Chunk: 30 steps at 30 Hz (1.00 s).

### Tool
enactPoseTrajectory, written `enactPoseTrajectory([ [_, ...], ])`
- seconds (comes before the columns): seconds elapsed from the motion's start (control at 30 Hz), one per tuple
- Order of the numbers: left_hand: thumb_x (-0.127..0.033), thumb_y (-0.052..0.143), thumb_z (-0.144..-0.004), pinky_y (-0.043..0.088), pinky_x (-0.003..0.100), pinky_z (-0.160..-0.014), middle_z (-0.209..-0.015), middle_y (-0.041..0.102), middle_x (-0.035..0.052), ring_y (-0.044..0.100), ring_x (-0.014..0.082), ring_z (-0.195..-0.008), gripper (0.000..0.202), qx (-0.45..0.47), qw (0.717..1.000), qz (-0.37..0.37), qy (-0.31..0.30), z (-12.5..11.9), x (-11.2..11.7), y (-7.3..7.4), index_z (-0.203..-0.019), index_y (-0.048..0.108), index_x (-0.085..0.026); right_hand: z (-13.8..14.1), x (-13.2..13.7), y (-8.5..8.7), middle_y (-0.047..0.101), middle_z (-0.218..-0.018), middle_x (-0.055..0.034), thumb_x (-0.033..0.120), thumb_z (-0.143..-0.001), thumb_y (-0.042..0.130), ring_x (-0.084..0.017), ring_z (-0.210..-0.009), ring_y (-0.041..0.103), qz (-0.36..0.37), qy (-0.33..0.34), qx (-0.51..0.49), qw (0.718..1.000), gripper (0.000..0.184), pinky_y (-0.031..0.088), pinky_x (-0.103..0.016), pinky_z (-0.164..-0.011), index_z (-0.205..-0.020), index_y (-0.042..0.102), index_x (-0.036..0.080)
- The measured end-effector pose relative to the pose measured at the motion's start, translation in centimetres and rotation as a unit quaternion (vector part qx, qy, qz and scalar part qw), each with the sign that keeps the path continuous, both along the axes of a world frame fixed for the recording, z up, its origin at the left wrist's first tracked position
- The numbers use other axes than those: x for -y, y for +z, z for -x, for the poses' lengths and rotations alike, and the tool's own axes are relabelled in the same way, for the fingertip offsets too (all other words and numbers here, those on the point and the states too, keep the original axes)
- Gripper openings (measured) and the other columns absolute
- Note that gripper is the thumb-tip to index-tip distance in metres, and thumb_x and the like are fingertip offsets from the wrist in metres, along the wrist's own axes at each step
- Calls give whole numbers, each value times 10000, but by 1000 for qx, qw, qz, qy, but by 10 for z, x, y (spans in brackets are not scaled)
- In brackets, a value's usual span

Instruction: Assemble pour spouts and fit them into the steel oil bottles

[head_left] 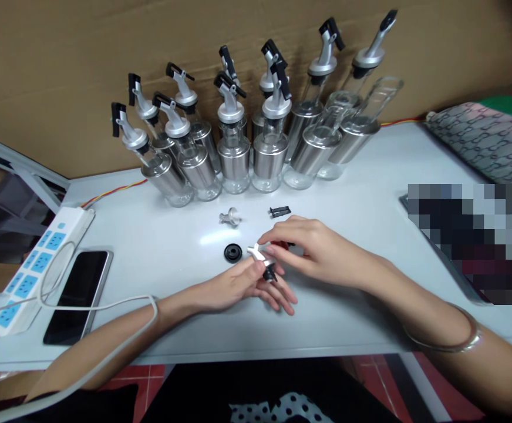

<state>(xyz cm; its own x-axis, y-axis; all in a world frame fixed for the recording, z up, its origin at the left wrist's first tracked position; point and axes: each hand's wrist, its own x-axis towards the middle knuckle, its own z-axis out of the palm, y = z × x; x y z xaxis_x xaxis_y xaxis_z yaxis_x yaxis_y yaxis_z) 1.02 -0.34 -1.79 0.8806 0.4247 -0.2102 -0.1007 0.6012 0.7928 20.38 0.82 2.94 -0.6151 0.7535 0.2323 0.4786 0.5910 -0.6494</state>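
Observation:
Low over the white table (353, 305), my two hands meet at its middle. My left hand (242, 285) pinches a small silver pourer spout (261, 258) with a black base. My right hand (315, 249) has its fingertips closed on the same spout's top. A black rubber ring (233, 253) lies just left of the hands. Farther back lie a loose silver spout (230, 218) and a small black lever clip (279, 211).
Several glass-and-steel dispenser bottles (233, 150) stand in rows at the back against a cardboard wall. A black phone (77, 294) and a white power strip (33, 270) with its cable lie at the left. A patterned cushion (489, 138) and a blurred-out object (471, 241) sit at the right.

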Motion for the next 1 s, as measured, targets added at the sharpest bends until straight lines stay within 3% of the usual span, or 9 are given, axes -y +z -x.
enactPoseTrajectory([
  [0.1,-687,380,-848,491,323,-716,-1190,581,216,643,231,-941,622,-6,999,0,37,-2,1,-4,-1173,446,-161,-3,-2,1,663,-745,-33,241,-918,511,-129,-667,566,-15,-6,-14,1000,189,410,-262,-688,-870,658,134],
  [0.2,-724,393,-812,503,318,-685,-1307,491,215,625,246,-969,668,3,999,7,52,-4,0,-3,-1219,408,-195,-6,-2,1,640,-710,-19,319,-875,596,-121,-632,544,-18,1,-23,1000,196,400,-256,-646,-814,641,138],
  [0.43,-701,434,-810,533,311,-655,-1250,479,102,654,206,-873,512,15,996,21,90,-5,-1,1,-1055,355,-259,-6,-1,0,636,-692,-16,220,-903,548,-114,-612,548,-20,9,-13,1000,154,406,-257,-655,-824,653,140],
  [0.6,-681,443,-828,531,302,-652,-1196,473,56,659,190,-864,471,23,995,23,94,-5,0,0,-1046,365,-270,-7,-2,-2,651,-714,-25,224,-907,550,-119,-625,558,-9,3,-3,1000,156,411,-262,-655,-842,664,140],
  [0.83,-694,461,-813,530,353,-703,-1249,440,78,632,231,-960,519,20,995,31,89,-4,-1,2,-1140,360,-304,-7,-3,-2,664,-741,-36,230,-926,519,-126,-652,575,-1,8,-5,1000,181,421,-259,-660,-872,669,145],
  [1.0,-702,435,-825,513,372,-744,-1259,476,144,599,259,-1003,596,4,994,71,79,-4,-3,6,-1200,414,-239,-9,-2,4,664,-766,-31,216,-914,511,-126,-674,570,7,-4,-11,1000,159,421,-259,-677,-845,643,160],
])
